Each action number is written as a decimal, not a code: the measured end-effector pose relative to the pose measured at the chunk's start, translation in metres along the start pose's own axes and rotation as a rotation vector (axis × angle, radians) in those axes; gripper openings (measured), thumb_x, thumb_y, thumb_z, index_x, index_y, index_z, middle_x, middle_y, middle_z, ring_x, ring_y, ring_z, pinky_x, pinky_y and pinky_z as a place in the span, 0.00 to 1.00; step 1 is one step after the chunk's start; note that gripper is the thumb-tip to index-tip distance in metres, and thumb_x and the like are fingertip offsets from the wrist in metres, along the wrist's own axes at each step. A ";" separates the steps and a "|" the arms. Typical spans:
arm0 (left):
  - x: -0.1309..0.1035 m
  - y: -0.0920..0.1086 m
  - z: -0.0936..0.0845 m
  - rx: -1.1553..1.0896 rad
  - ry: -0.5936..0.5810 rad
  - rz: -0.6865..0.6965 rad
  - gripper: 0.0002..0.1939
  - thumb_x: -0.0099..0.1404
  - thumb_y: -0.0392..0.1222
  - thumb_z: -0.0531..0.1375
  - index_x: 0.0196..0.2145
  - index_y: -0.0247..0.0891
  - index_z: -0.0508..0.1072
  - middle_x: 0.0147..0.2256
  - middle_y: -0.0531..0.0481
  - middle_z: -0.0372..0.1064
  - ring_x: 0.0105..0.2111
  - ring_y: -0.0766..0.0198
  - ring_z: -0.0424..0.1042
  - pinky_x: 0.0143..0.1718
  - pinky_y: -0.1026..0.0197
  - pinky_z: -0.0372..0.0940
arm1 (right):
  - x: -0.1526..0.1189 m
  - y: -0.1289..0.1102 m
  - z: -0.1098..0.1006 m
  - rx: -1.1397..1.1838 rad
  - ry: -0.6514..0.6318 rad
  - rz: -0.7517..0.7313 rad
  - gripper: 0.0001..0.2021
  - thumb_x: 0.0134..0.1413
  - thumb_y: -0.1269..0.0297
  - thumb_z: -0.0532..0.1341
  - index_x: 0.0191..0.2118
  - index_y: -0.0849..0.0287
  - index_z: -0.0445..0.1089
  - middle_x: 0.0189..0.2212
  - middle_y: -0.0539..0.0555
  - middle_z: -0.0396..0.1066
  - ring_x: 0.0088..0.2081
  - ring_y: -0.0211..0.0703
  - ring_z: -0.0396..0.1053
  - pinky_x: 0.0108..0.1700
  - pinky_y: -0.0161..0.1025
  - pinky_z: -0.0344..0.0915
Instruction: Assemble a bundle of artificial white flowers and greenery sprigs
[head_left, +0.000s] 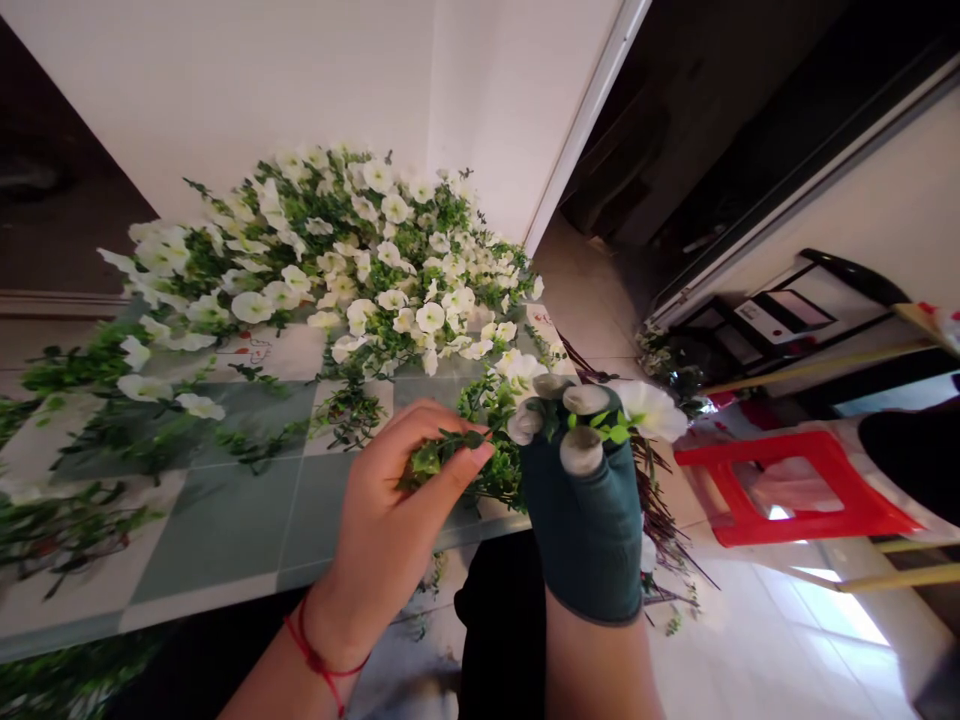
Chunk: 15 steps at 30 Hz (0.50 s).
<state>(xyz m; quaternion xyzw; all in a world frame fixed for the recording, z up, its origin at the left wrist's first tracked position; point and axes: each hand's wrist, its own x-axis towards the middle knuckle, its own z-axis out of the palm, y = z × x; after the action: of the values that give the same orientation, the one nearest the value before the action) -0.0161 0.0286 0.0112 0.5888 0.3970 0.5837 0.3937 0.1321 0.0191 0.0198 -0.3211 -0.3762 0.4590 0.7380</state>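
Observation:
My left hand (405, 500), bare with a red string at the wrist, pinches a sprig of green leaves (450, 445) between thumb and fingers. Close beside it on the right, my right hand (585, 510) wears a dark teal glove with whitish fingertips. Its fingers are curled around a bunch of artificial flowers, with a white bloom (652, 408) sticking out to the right. The gripped stems are mostly hidden by the glove. Beyond both hands, a large heap of white artificial flowers (390, 255) with green foliage lies on the table.
The checked grey-green and white table (232, 510) has loose leafy sprigs (67, 520) at its left. A pale wall stands behind it. Thin brown stems (664, 510) stick out past its right edge. Farther right is a red plastic stool (795, 485) on the tiled floor.

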 end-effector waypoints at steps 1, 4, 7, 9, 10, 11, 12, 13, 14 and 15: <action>-0.001 0.000 0.000 -0.003 -0.005 0.012 0.09 0.74 0.33 0.71 0.37 0.45 0.81 0.38 0.56 0.80 0.40 0.64 0.79 0.43 0.64 0.72 | 0.000 0.000 -0.001 0.001 -0.007 0.007 0.13 0.59 0.56 0.81 0.45 0.44 0.81 0.41 0.47 0.83 0.37 0.41 0.81 0.44 0.43 0.82; -0.002 0.001 -0.002 0.002 -0.020 0.039 0.10 0.75 0.32 0.70 0.36 0.45 0.80 0.38 0.56 0.79 0.39 0.65 0.78 0.42 0.65 0.71 | 0.000 -0.001 -0.002 -0.013 0.036 0.010 0.15 0.55 0.64 0.82 0.44 0.45 0.81 0.41 0.45 0.82 0.41 0.39 0.83 0.48 0.39 0.81; -0.002 0.002 -0.003 0.035 -0.031 0.059 0.10 0.75 0.31 0.69 0.36 0.45 0.79 0.38 0.56 0.78 0.39 0.65 0.77 0.41 0.64 0.70 | 0.001 -0.001 -0.002 -0.035 0.091 -0.017 0.11 0.58 0.66 0.80 0.43 0.47 0.81 0.40 0.44 0.83 0.41 0.37 0.82 0.49 0.38 0.79; -0.002 0.003 -0.004 0.053 -0.037 0.072 0.11 0.75 0.30 0.69 0.36 0.45 0.79 0.37 0.56 0.78 0.39 0.65 0.77 0.41 0.64 0.70 | 0.001 -0.002 -0.002 -0.068 0.092 -0.032 0.09 0.62 0.65 0.78 0.44 0.47 0.82 0.41 0.45 0.83 0.42 0.38 0.81 0.49 0.39 0.79; -0.003 0.004 -0.004 0.060 -0.039 0.077 0.11 0.75 0.30 0.69 0.36 0.45 0.79 0.37 0.56 0.78 0.39 0.65 0.77 0.41 0.64 0.70 | 0.001 -0.003 -0.002 -0.090 0.089 -0.033 0.08 0.63 0.65 0.77 0.45 0.48 0.83 0.42 0.46 0.83 0.42 0.38 0.81 0.50 0.39 0.78; -0.003 0.004 -0.004 0.063 -0.041 0.082 0.11 0.75 0.30 0.69 0.36 0.45 0.79 0.37 0.56 0.78 0.39 0.65 0.78 0.41 0.64 0.70 | 0.000 -0.004 -0.003 -0.107 0.084 -0.031 0.08 0.65 0.64 0.77 0.46 0.48 0.83 0.42 0.46 0.83 0.43 0.37 0.80 0.50 0.38 0.78; -0.003 0.004 -0.003 0.066 -0.043 0.087 0.11 0.75 0.30 0.69 0.36 0.45 0.79 0.38 0.56 0.79 0.39 0.65 0.78 0.41 0.64 0.70 | 0.000 -0.005 -0.003 -0.113 0.077 -0.026 0.08 0.65 0.65 0.77 0.47 0.47 0.83 0.42 0.46 0.83 0.43 0.37 0.80 0.50 0.37 0.78; -0.002 0.004 -0.003 0.067 -0.045 0.091 0.11 0.75 0.30 0.69 0.36 0.45 0.79 0.38 0.56 0.79 0.39 0.65 0.78 0.41 0.64 0.70 | -0.001 -0.005 -0.003 -0.104 0.065 -0.015 0.08 0.64 0.66 0.77 0.46 0.47 0.83 0.41 0.45 0.83 0.43 0.36 0.79 0.50 0.37 0.77; -0.002 0.004 -0.002 0.070 -0.050 0.094 0.11 0.76 0.30 0.69 0.36 0.45 0.79 0.38 0.56 0.79 0.39 0.65 0.78 0.41 0.64 0.70 | -0.001 -0.006 -0.004 -0.081 0.051 0.002 0.10 0.63 0.67 0.78 0.46 0.46 0.83 0.41 0.45 0.82 0.43 0.36 0.79 0.50 0.36 0.77; -0.002 0.004 -0.002 0.072 -0.053 0.097 0.11 0.76 0.30 0.69 0.37 0.45 0.79 0.38 0.56 0.79 0.39 0.65 0.78 0.41 0.65 0.70 | -0.002 -0.007 -0.004 -0.048 0.032 0.019 0.11 0.61 0.69 0.79 0.45 0.46 0.83 0.41 0.44 0.82 0.43 0.35 0.79 0.50 0.35 0.77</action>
<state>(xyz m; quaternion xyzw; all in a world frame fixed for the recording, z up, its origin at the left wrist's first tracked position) -0.0176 0.0256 0.0139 0.6362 0.3782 0.5718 0.3538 0.1377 0.0146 0.0229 -0.3497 -0.3723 0.4516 0.7315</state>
